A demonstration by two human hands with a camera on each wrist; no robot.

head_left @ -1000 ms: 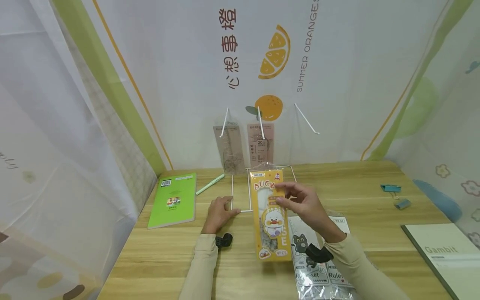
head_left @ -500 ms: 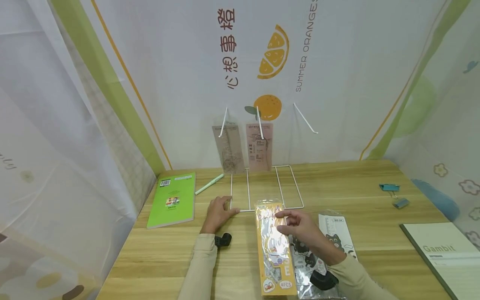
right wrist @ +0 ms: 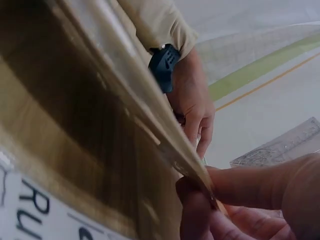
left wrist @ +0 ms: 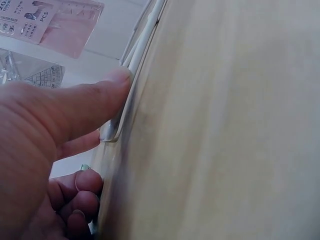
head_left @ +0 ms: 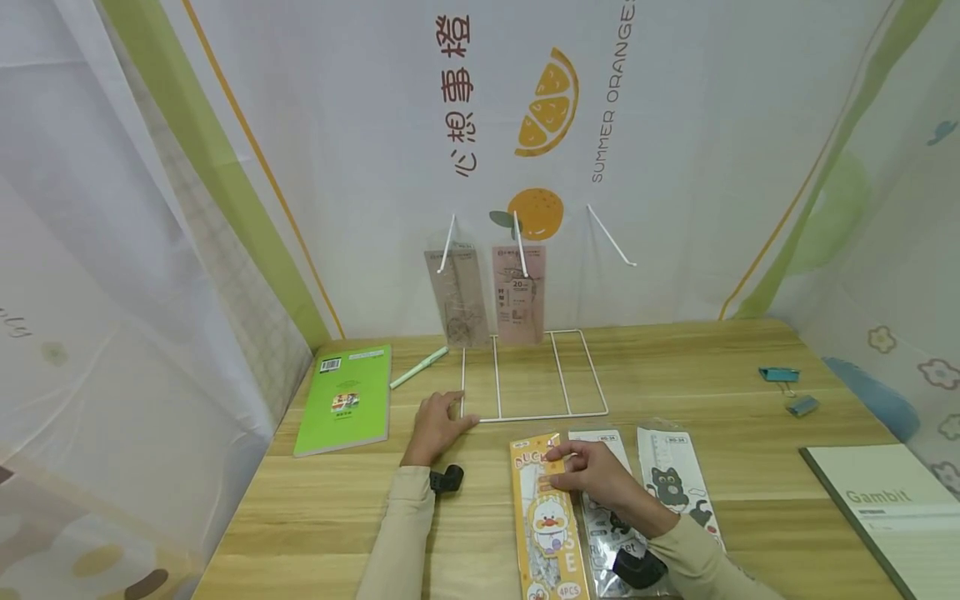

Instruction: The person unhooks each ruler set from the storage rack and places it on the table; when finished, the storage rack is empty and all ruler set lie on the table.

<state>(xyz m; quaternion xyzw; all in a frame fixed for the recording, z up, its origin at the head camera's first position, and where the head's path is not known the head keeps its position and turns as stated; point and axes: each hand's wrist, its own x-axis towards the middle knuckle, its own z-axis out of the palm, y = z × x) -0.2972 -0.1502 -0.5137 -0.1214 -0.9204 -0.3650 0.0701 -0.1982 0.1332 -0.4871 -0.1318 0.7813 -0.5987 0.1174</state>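
Note:
An orange duck-printed ruler-set packet (head_left: 546, 521) lies low in the middle of the head view, partly lifted off the table. My right hand (head_left: 603, 482) pinches it by its upper right edge; the right wrist view shows thumb and fingers (right wrist: 245, 185) on either side of the packet edge (right wrist: 167, 135). At the front left corner of a white wire display rack (head_left: 534, 417), my left hand (head_left: 437, 427) grips the frame, thumb (left wrist: 112, 87) on the front bar and index finger at the corner. A grey ruler packet (head_left: 459, 300) and a pink one (head_left: 519, 296) hang from the rack's hooks.
Two cat-printed ruler packets lie under and beside the right hand, the right one (head_left: 675, 479) in fuller view. The rack's right hook (head_left: 611, 236) is bare. A green book (head_left: 347, 400) and pen (head_left: 420, 367) lie left; binder clips (head_left: 780, 375) and a notebook (head_left: 885, 500) right.
My right hand has brought the orange packet down and toward me, away from the rack; it tilted and glared on the way. My left hand has stayed at the rack corner.

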